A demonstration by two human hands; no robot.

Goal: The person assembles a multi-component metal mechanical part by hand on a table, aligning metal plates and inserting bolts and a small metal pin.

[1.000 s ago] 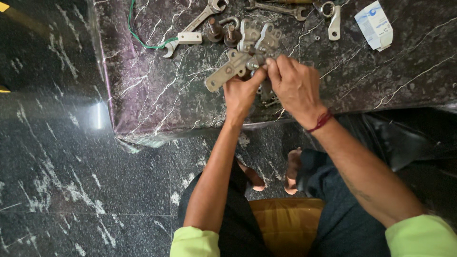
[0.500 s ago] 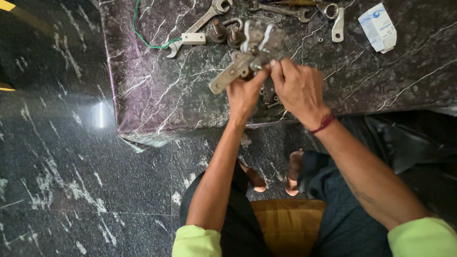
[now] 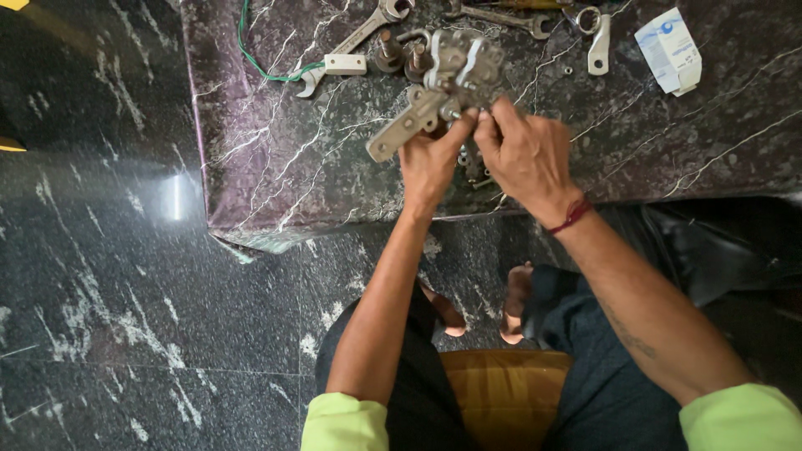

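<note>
Between the two hands, above the marble table (image 3: 276, 167), sits a grey metal bracket (image 3: 434, 96). The left hand (image 3: 428, 163) is closed on the bracket from below, thumb and fingers pressed on its middle part, so the long flat arm of the bracket sticks out to the left of the grip and slopes down. The right hand (image 3: 526, 154) touches the same bracket from the right side; its fingertips (image 3: 489, 113) are pinched together at the joint of the bracket, but what small part they pinch there is too small to tell. A red thread (image 3: 570, 219) goes around the right wrist.

Just behind the grip, on the table, stand two short brown cylinders (image 3: 399, 52). To the left of the grip and a little further lies a long wrench (image 3: 359, 38), and a white block (image 3: 345, 63) rests across its lower end; a green wire (image 3: 255, 58) runs from this block toward the far table edge. Beyond the grip to the right lie a second wrench (image 3: 501, 17) and a pale metal piece with a ring (image 3: 595, 42). Well to the right of the hands is a white folded packet (image 3: 670, 52). Under the right hand some small screws (image 3: 474, 167) lie on the marble, partly hidden.

Below the grip, near the person, two bare feet (image 3: 480, 305) rest on the dark floor (image 3: 100, 317), in front of a yellow stool (image 3: 501, 392).
</note>
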